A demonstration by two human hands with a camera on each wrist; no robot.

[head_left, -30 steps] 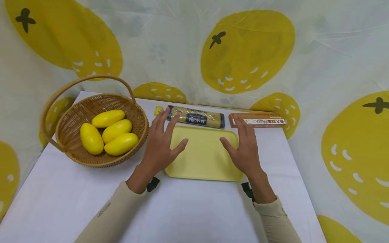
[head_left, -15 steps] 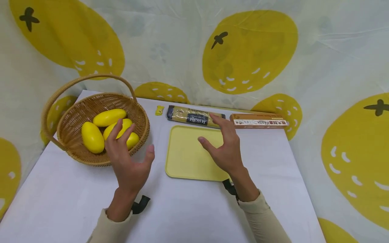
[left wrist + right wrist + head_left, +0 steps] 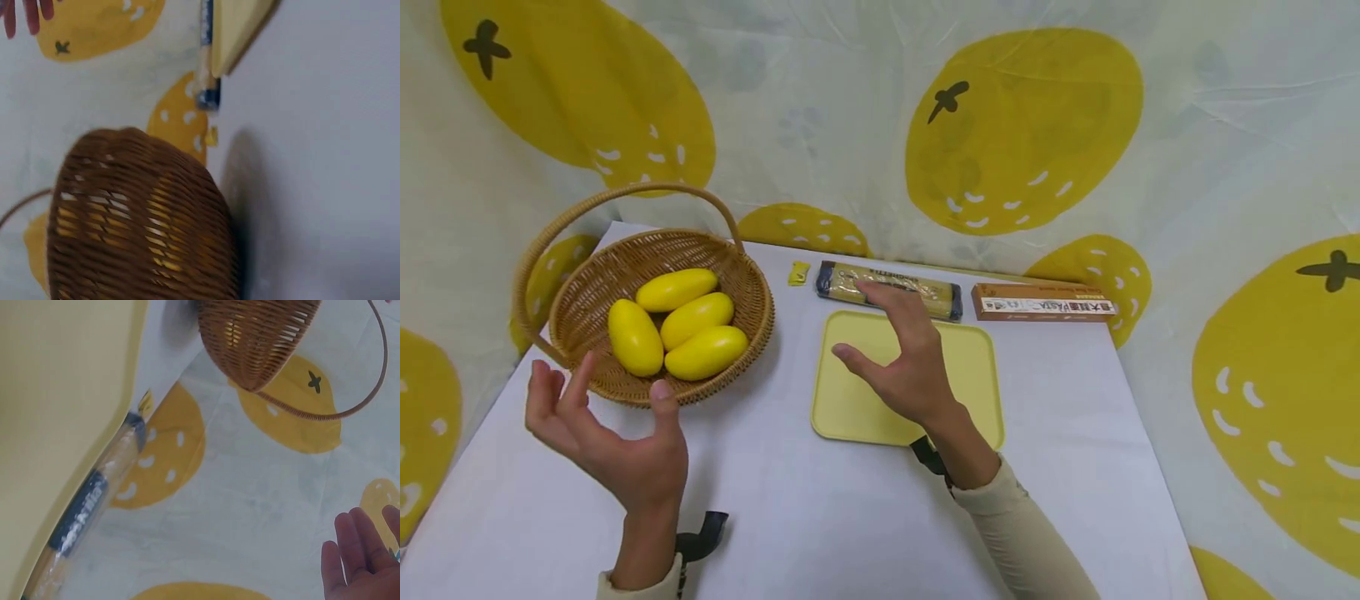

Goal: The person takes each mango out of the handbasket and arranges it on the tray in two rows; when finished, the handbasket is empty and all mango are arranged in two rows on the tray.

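My left hand (image 3: 617, 442) hovers in front of the wicker basket (image 3: 756, 350), fingers loosely bent and holding nothing. Inside that basket lie several smooth yellow mangoes (image 3: 706, 352). Over the yellow tray (image 3: 977, 383) is my right hand (image 3: 906, 358), its thumb spread from the fingers and nothing between them. Its fingertips overlap the pack of spaghetti (image 3: 936, 296) in the head view. In the left wrist view the basket's woven side (image 3: 144, 219) fills the lower left. The right wrist view shows the tray (image 3: 69, 375) close by, with the spaghetti pack (image 3: 81, 512) along its edge.
A brown pasta box (image 3: 1041, 302) lies at the back right of the white-covered table (image 3: 1075, 467). A small yellow wrapped piece (image 3: 799, 272) sits between basket and spaghetti. The basket's tall arched handle (image 3: 617, 193) rises at the left. A fruit-print curtain (image 3: 850, 108) hangs behind.
My left hand has moved from the tray's left side leftward and nearer, to the front of the basket. My right hand has shifted left over the tray. The objects stay put.
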